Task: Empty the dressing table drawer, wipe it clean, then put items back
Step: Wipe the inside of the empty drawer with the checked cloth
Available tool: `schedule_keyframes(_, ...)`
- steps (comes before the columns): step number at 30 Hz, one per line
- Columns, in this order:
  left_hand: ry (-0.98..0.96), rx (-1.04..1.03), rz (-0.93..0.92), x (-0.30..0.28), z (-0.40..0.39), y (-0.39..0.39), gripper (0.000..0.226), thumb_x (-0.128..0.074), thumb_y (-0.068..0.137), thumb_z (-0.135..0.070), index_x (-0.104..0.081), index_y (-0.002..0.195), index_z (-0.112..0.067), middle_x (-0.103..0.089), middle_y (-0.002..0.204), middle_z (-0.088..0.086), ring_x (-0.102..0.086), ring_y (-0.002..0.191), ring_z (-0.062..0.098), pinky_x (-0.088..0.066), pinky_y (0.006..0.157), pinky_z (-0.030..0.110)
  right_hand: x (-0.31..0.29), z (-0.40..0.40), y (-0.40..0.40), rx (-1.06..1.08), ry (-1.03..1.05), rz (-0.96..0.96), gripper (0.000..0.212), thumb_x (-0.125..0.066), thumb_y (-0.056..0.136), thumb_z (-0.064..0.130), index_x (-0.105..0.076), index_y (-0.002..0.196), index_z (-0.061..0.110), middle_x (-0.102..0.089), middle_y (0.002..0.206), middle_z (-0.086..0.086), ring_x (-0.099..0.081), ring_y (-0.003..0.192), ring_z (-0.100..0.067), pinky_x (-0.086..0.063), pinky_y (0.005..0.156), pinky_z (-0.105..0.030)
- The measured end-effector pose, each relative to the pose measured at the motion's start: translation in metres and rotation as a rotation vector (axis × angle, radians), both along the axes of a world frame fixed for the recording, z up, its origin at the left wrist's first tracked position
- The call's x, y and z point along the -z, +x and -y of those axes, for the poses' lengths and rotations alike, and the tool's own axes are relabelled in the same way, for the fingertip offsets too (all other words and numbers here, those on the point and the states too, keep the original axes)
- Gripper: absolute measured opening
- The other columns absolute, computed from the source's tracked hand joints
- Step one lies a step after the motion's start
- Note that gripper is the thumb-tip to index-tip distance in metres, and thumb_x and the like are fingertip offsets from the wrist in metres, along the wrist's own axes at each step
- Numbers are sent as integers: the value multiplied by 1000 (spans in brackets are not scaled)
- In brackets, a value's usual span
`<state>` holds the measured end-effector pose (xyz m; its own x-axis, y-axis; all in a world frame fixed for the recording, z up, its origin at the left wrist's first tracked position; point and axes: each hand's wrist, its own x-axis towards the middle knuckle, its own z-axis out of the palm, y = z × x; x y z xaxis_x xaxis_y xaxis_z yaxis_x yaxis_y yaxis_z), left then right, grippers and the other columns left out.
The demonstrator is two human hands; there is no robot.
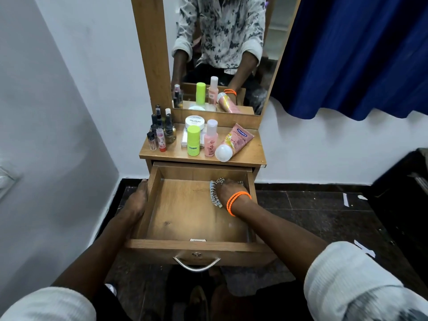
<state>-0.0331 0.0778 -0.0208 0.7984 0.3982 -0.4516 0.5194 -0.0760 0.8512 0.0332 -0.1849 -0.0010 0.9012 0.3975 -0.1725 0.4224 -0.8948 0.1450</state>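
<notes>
With the drawer (185, 214) emptied, our right hand (229, 188) presses a cloth (214, 193) at two o'clock, wiping; our left hand (136, 200) grips its side; restocking remains.

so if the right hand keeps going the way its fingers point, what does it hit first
Probably the drawer's back wall. The right hand presses a cloth on the drawer floor near the back right corner, fingers pointing towards the back. The cloth edge would likely touch first; depth is hard to judge.
</notes>
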Motion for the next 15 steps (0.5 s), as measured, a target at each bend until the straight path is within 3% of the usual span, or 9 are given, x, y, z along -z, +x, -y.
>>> schedule_keyframes(3,-25,-8,-3,1,2,-1,51,-31,107,-53,-69,108,-19,-70,100,14,-65,91,30,-48,84,41,-14,1,1,-74,-77,-98,30,-46,95,0,-66,119,0,-65,123,-21,-63,114,-37,-55,91,-44)
schedule_keyframes(8,-24,-2,-28,3,-1,2,54,-31,105,-53,-70,113,-17,-71,103,17,-66,96,35,-50,88,45,-36,6,-35,-264,-242,-319,29,-57,94,4,-63,120,-6,-64,121,-24,-63,109,-37,-54,92,-42)
schedule_keyframes(11,-26,-10,-48,3,-2,1,58,-32,103,-56,-72,109,-14,-72,103,19,-67,99,37,-51,90,48,-51,9,-66,-362,-331,-412,21,-58,91,8,-66,109,1,-67,108,-20,-66,90,-35,-56,72,-37)
schedule_keyframes(13,-33,-24,-52,3,-1,2,58,-33,103,-56,-72,107,-14,-72,102,19,-66,98,37,-51,89,46,-69,13,-72,-370,-337,-458,8,-57,91,6,-62,95,4,-65,95,-16,-59,78,-31,-48,59,-31)
schedule_keyframes(15,-34,-41,-34,2,1,3,55,-34,104,-56,-71,103,-15,-71,98,17,-66,94,35,-52,88,45,-85,16,-63,-351,-270,-391,3,-57,92,4,-59,94,6,-62,92,-12,-57,82,-28,-47,59,-27)
